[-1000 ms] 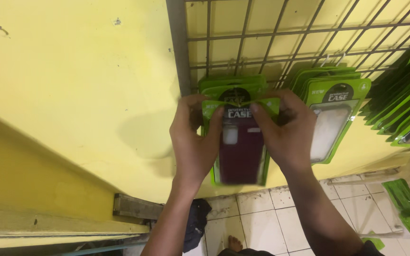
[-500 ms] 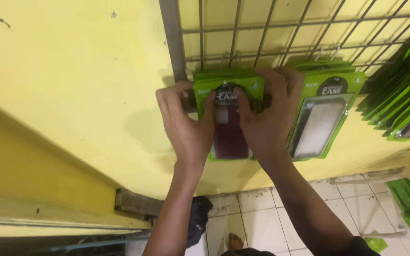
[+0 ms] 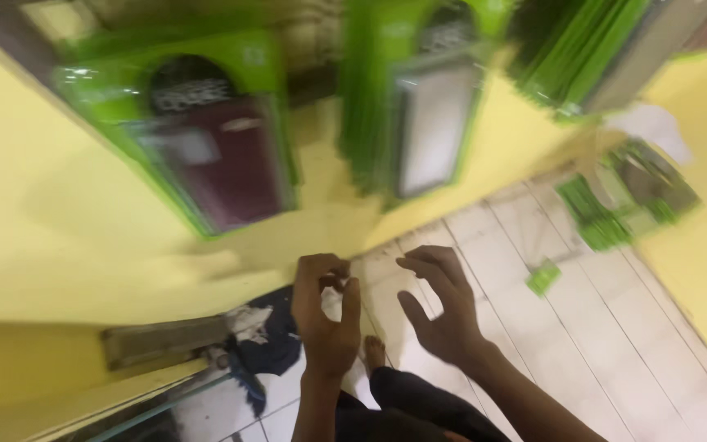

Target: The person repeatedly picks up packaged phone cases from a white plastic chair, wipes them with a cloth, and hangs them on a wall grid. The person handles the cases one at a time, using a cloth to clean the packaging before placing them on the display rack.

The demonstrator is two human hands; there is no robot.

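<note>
We see a bright picture with soft, even light and no strong glare. The top is very blurry: the green packs (image 3: 206, 131) on the yellow wall (image 3: 51, 237) look smeared, and so does the green pile (image 3: 623, 200) on the white floor (image 3: 615, 344). Our left hand (image 3: 326, 315) and right hand (image 3: 443, 307) look sharper. A faint shadow lies on the wall below the packs.

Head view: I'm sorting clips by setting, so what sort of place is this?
Likely a small shop selling phone cases: green packaged cases hang on a yellow wall, with more green packs piled on the white tiled floor.
</note>
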